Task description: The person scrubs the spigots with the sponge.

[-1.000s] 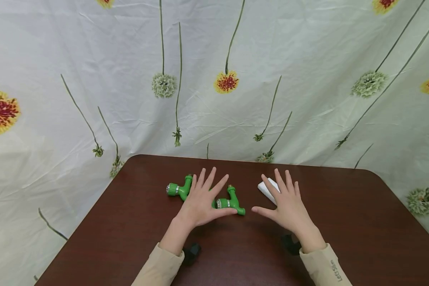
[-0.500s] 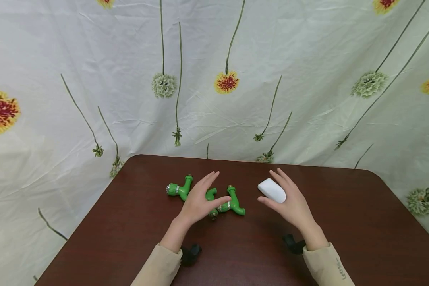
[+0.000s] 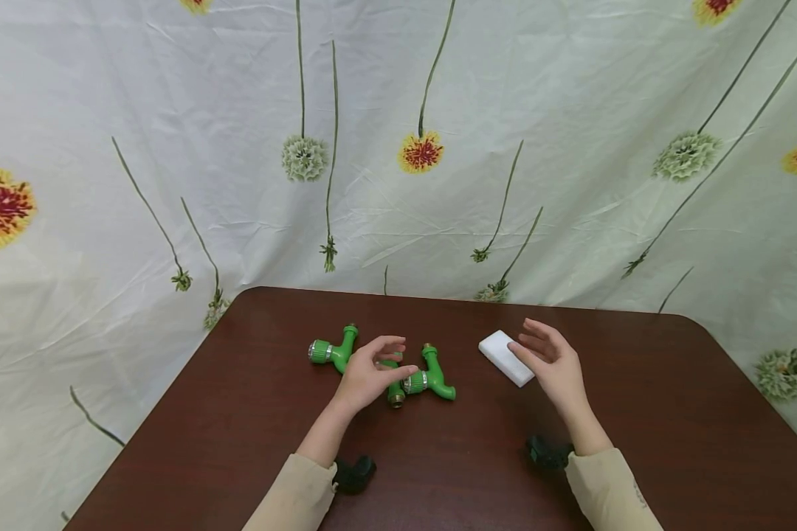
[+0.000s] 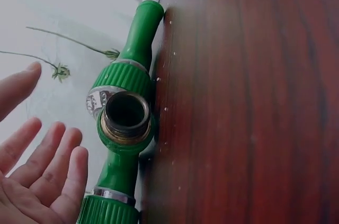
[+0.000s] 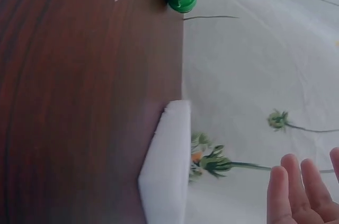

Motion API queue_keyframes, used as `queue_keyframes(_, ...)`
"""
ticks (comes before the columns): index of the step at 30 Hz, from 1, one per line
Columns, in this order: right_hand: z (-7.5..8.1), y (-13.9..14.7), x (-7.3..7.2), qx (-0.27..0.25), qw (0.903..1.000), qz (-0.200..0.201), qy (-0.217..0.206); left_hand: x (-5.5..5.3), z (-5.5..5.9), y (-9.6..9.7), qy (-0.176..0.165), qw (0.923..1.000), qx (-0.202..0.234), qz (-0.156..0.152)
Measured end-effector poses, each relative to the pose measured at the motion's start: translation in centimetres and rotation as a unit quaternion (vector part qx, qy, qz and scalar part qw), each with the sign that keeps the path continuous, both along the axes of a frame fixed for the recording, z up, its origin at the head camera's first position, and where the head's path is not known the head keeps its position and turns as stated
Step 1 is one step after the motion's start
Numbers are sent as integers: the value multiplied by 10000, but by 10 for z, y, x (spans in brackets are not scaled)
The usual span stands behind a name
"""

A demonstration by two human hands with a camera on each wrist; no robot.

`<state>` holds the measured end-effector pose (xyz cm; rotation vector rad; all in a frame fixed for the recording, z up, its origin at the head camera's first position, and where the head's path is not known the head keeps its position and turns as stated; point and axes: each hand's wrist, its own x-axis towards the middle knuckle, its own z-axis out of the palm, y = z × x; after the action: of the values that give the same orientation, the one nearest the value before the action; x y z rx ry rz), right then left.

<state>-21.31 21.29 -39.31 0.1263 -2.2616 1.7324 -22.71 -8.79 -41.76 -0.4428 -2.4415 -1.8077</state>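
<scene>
Three green plastic taps lie close together on the dark brown table. The left tap (image 3: 339, 355) has a ribbed knob with a silver ring. The middle tap (image 3: 395, 391) is partly covered by my left hand (image 3: 364, 376), and its threaded end (image 4: 126, 115) faces the left wrist camera. Beside it lies the right tap (image 3: 438, 380). My left hand hovers over the taps with loosely bent fingers, holding nothing. A white rectangular block (image 3: 505, 358), perhaps a sponge, lies farther right. My right hand (image 3: 559, 369) hovers at the block's right side, fingers loosely bent and holding nothing.
The brown table (image 3: 624, 413) has rounded far corners. Behind it hangs a white cloth (image 3: 571, 221) printed with flowers. Black wrist devices (image 3: 354, 474) sit below both wrists.
Both hands' fingers have gone from widely spread to loosely bent. The right hand has shifted slightly right, uncovering more of the white block. Taps and block have stayed in place.
</scene>
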Motion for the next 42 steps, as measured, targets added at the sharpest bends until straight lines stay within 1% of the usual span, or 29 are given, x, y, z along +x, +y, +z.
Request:
queue_keyframes(3, -8, 2, -4, -26, 9999, -138, -8, 0, -2, 0, -108, 9999, -15, -2)
queue_keyframes(8, -21, 8, -9, 81, 9987, -379, -339, -1, -4, 1, -246, 9996, 15, 107)
queue_keyframes(12, -25, 10, -9, 17, 9978, -387, -535, -1, -8, 0, -409, 9990, -49, 151)
queue_keyframes(14, -26, 11, -9, -41, 9973, -393, -626, -2, -9, 0, -418, 9990, -115, 129)
queue_keyframes(18, -31, 14, -11, -1, 9962, -405, -774, -2, -13, -1, -432, 9986, -271, 104)
queue_keyframes(22, -39, 17, -12, 122, 9959, -433, -789, -2, -15, -1, -446, 9979, -450, 118)
queue_keyframes(27, -50, 22, -14, 128, 9949, -790, -619, -2, -17, 0, -458, 9973, -580, 35)
queue_keyframes(30, -54, 25, -16, 132, 9934, -917, -671, -3, -18, 1, -447, 9973, -578, -8)
queue_keyframes(35, -56, 27, -17, 224, 9927, -754, -919, -3, -18, 2, -481, 9975, -512, -19)
queue_keyframes(42, -56, 29, -19, 297, 9918, -458, -1154, -1, -16, 2, -503, 9969, -605, 39)
